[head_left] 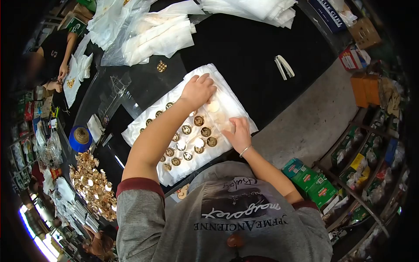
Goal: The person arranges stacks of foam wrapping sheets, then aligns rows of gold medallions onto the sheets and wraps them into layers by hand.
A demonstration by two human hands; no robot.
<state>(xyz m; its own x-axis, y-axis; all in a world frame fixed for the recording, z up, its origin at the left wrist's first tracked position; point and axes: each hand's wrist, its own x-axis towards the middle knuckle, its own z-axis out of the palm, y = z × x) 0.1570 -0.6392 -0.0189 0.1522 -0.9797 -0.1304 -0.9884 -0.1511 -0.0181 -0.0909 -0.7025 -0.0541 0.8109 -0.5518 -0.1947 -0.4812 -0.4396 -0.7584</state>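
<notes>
A stack of white wrapping sheets (pixel 172 177) lies at an angle on the dark table in front of me. Rows of round gold-and-dark medallions (pixel 205 131) rest on it, and some toward the right look pale under a thin translucent layer. My left hand (pixel 198 91) lies on the far part of the sheets, fingers spread and slightly bent. At the right edge, my right hand (pixel 239 135) touches the sheets with thumb and fingers apart. My left forearm hides some medallions.
A checkered round pendant (pixel 162 66) and a white stapler (pixel 284 67) lie on the table. Plastic-wrapped white sheets (pixel 159 41) are at the back. A gold-coloured heap (pixel 92 183) and a blue spool (pixel 80 139) stand left. Another person (pixel 54 56) sits far left; shelves (pixel 362 170) line the right.
</notes>
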